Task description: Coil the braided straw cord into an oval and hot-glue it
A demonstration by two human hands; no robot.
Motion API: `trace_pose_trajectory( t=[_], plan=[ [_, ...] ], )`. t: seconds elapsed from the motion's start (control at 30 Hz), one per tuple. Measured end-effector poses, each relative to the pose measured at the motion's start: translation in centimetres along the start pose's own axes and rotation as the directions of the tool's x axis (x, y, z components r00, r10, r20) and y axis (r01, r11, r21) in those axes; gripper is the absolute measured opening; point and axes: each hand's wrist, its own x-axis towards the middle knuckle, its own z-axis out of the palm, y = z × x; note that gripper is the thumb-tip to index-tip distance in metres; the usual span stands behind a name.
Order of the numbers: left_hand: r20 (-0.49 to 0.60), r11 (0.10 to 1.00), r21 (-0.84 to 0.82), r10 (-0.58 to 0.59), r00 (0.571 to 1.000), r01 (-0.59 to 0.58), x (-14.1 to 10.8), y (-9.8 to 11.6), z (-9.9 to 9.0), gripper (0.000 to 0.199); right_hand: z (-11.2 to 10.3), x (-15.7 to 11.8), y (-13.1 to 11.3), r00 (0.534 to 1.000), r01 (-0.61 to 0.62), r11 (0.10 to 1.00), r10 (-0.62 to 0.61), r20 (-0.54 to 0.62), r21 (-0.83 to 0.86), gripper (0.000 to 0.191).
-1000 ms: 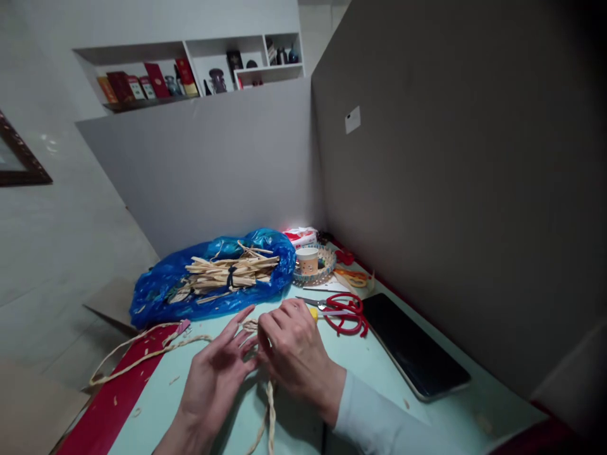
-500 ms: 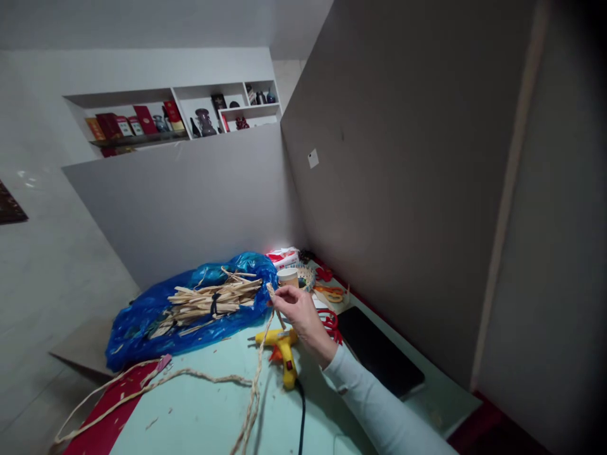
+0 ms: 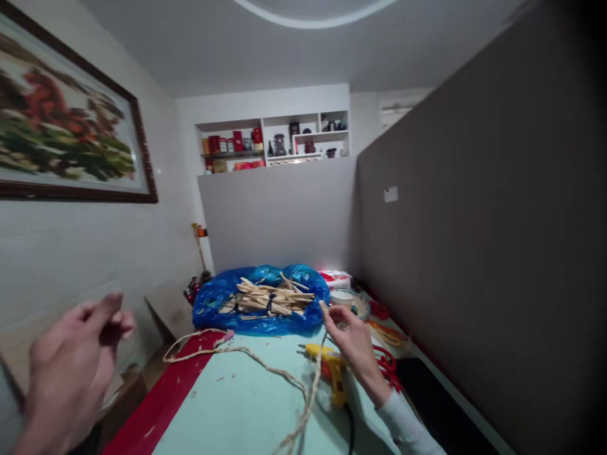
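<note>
Head view: my right hand [image 3: 353, 341] pinches the end of the braided straw rope [image 3: 310, 392], lifted over the yellow glue gun [image 3: 332, 373] near the desk's [image 3: 237, 411] far right edge. My left hand [image 3: 71, 373] is off the left edge, fingers loosely curled, holding nothing. Blue bag [image 3: 213, 303] of straw sits at the far edge.

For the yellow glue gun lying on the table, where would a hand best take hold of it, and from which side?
Probably by the handle of the glue gun, coming from above on the near side. It lies flat on the table, nozzle pointing left toward the braided rope, cord trailing toward the camera. The right hand holding the rope end hovers just above it.
</note>
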Motion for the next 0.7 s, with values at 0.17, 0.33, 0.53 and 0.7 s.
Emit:
trace_pose_trajectory(
  t=[0.17,0.33,0.53,0.7],
  plan=[
    [-0.013,0.999,-0.035,-0.007,1.000,0.006,4.2,-0.4,2.9,0.028,0.2,1.3,-2.5,0.985,0.170,0.985,-0.170,0.004,-0.041,0.027],
    [0.429,0.993,0.034,-0.117,0.896,0.114,2.9,-2.7,9.6,0.018,-0.2,1.7,-7.6,0.913,0.401,0.909,-0.406,-0.026,-0.114,0.015],
    [0.618,0.991,-0.005,-0.100,0.780,0.131,0.6,-2.7,13.2,0.043,-0.8,2.8,-11.1,0.812,0.570,0.801,-0.583,-0.020,-0.182,0.010],
    [0.635,0.998,0.048,0.009,0.772,-0.051,-1.2,-1.9,14.0,0.032,0.0,2.9,-11.9,0.788,0.595,0.771,-0.615,-0.022,-0.228,0.010]
  ],
)
